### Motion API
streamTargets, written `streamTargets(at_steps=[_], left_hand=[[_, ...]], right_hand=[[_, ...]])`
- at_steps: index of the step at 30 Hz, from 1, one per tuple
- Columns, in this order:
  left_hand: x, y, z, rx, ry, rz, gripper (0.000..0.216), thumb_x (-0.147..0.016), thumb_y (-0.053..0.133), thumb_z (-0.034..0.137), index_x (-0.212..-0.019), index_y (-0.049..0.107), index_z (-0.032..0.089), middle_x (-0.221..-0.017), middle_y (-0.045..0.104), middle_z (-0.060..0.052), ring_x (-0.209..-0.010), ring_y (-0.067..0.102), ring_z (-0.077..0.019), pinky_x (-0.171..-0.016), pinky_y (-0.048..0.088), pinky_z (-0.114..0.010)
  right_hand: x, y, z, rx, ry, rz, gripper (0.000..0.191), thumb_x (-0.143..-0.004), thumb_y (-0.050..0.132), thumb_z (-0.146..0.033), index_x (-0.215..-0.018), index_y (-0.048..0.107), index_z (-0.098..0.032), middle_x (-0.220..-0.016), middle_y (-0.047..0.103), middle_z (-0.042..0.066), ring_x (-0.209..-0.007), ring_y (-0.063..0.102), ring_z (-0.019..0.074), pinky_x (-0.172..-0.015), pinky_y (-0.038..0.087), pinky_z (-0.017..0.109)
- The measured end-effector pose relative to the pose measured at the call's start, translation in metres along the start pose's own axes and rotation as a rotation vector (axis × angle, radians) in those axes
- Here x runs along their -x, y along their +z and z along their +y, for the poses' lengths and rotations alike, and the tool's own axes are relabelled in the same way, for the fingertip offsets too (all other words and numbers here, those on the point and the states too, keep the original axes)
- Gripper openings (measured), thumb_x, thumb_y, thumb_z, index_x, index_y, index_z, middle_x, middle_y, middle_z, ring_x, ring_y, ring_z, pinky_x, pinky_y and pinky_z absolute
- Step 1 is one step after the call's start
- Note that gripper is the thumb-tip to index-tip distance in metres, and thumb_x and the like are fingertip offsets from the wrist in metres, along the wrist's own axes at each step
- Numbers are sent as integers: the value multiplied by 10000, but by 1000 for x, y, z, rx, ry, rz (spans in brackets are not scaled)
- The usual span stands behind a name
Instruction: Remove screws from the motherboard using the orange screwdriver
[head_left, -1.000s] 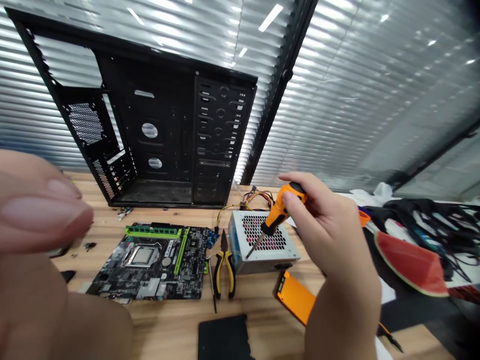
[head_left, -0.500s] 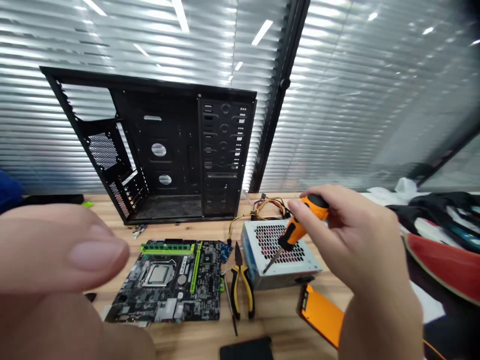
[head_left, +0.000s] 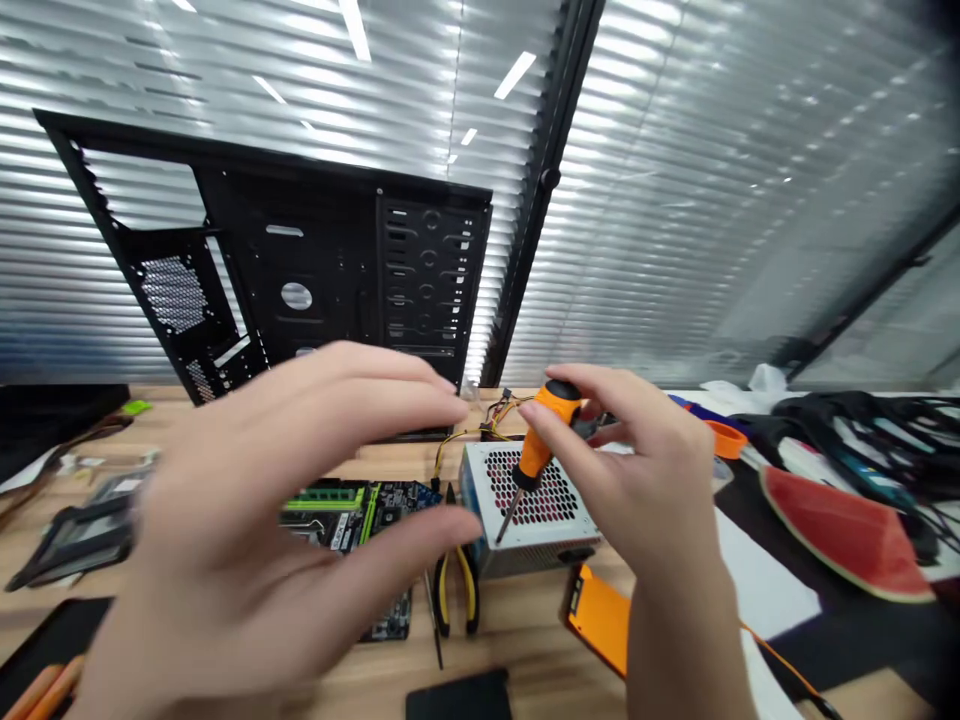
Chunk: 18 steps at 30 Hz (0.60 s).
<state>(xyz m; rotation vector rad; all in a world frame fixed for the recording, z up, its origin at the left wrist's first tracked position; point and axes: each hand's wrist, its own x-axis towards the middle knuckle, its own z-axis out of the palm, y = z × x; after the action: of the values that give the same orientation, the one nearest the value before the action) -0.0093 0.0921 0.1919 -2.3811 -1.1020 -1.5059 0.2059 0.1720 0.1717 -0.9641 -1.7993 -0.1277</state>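
My right hand (head_left: pixel 637 460) is closed around the orange and black handle of a screwdriver (head_left: pixel 534 455). Its tip meets the near left corner of the power supply (head_left: pixel 544 541), a light metal box with a honeycomb grille. My left hand (head_left: pixel 300 510) hovers in front of the motherboard (head_left: pixel 390 620), thumb and fingers spread apart with nothing between them. Its thumb reaches close to the power supply's left side. Much of the motherboard is hidden behind this hand. Pliers (head_left: pixel 470 590) with yellow and black handles lie between motherboard and power supply.
A black computer case (head_left: pixel 322 240) stands open at the back, before the blinds. An orange flat part (head_left: pixel 600 615) lies right of the pliers, and a black flat object (head_left: pixel 459 697) at the front edge. A watermelon-patterned item (head_left: pixel 844 535) and black bags crowd the right.
My left hand has moved right and forward from the near left, and its fingers now spread. The view has shifted slightly right. The screwdriver stays at the power supply's corner.
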Motion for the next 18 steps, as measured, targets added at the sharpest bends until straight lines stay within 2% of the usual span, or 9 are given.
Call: streamTargets(at_steps=[3,6,9,12,14,18], left_hand=[[-14,16,2,-77,64,-109,327,-853,667,202,-1171,592,230,-1118,653,-6,-1049,601,-156,-882,540,-286],[-18,37,-1,-95,0,-242,386,-917,553,204,-1300,528,250,-1241,612,-44,-1114,589,-180,-923,541,-318],[-16,50,-4,-77,-44,-317,509,-927,509,183,-1416,419,291,-1376,528,-47,-1221,540,-197,-1011,514,-355],[-15,54,-5,-58,-57,-359,526,-931,484,176,-1433,399,308,-1436,476,-34,-1273,507,-198,-1049,495,-360],[-14,52,-4,-63,-70,-380,513,-933,481,183,-1423,416,320,-1442,470,-25,-1273,508,-200,-1043,501,-356],[-15,48,-5,-84,-61,-355,510,-928,504,207,-1420,422,316,-1421,488,-39,-1262,516,-222,-1033,505,-366]], right_hand=[[-1,1,0,116,-18,41,269,-834,692,-451,-970,718,-220,-791,654,22,-692,585,170,-584,452,298],[-1,-3,0,129,-20,52,250,-828,692,-425,-955,726,-213,-780,643,22,-709,595,179,-605,452,307],[0,-9,-1,21,-2,-26,243,-840,655,-351,-1030,721,-216,-916,684,41,-831,632,197,-669,501,315],[2,-12,-1,-107,13,-156,380,-882,578,-332,-1235,643,-204,-1129,680,68,-995,637,223,-756,538,345],[3,-11,-2,-157,34,-209,437,-906,533,-307,-1326,577,-194,-1184,675,75,-1032,638,227,-789,547,364],[3,-8,-1,-169,43,-198,402,-914,538,-316,-1294,597,-198,-1154,689,75,-965,657,218,-782,555,373]])
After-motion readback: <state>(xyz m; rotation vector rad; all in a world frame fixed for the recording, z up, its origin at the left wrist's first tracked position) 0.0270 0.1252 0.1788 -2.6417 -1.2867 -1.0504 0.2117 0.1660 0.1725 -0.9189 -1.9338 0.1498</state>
